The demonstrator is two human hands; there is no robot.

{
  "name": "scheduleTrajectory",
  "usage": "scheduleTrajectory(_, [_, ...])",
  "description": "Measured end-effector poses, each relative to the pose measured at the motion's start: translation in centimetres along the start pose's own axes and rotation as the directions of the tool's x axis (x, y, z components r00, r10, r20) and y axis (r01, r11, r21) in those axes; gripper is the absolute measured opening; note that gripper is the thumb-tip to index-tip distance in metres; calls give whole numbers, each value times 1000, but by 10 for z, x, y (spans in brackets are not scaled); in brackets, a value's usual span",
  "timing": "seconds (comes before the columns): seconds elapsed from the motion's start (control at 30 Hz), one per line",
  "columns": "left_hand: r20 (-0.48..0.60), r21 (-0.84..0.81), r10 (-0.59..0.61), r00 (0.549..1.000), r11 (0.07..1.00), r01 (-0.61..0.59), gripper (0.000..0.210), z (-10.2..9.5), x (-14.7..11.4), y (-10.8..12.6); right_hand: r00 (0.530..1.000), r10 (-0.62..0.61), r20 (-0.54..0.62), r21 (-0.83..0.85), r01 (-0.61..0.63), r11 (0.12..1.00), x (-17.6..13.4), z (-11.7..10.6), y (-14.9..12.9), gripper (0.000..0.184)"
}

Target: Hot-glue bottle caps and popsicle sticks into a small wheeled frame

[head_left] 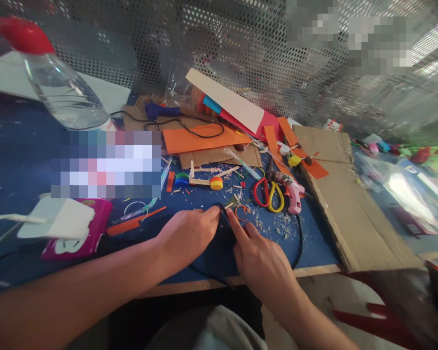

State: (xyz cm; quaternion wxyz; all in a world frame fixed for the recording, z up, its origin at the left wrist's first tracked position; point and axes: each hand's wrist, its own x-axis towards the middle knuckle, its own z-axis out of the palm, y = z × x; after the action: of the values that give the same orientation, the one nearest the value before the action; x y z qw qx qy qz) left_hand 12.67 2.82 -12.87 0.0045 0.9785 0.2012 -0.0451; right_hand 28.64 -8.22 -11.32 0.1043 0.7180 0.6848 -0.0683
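My left hand (191, 229) is closed, its fingertips pinched at the near end of a small pale wooden stick (229, 206). A thin black tool (222, 209) crosses that stick; its kind is hard to make out. My right hand (260, 255) is closed round the tool's lower part, mostly hidden, with the index finger stretched along it. Just beyond my hands lies a small stick frame (200, 182) with a yellow-orange roll (216, 183) and a blue-green roll (182, 180). An orange ring (242, 212) and pale shavings (268, 226) are beside my right fingers.
Red-and-yellow-handled scissors (276, 197) and a pink glue gun (295, 197) lie to the right, before a cardboard sheet (357, 209). A white charger (58, 221) sits on a magenta power strip (102, 218) at left. Behind it leans a red-capped bottle (65, 92). Orange sheets (204, 138) lie at the back.
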Motion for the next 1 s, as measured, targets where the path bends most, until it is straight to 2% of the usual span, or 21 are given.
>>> scheduleTrajectory(0.27, [-4,-13,-11,1000,1000,11,28,-2,0,-1,1000,-24,1,19,24,1000,-17,4,6,71])
scheduleTrajectory(0.47, [-10,-7,-23,1000,1000,23,31,0,0,0,1000,2,-8,0,-2,1000,-7,0,2,70])
scheduleTrajectory(0.63, [-52,-10,-9,999,1000,9,32,1,-1,-2,1000,-18,-14,11,18,1000,-14,-1,5,71])
scheduleTrajectory(0.77, [-14,2,-18,1000,1000,18,32,0,-1,-2,1000,-2,-16,14,2,1000,-12,-1,3,70])
scheduleTrajectory(1.0, [-39,-70,-33,999,997,30,34,1,-1,-4,1000,5,12,10,-5,1000,-10,-3,2,72])
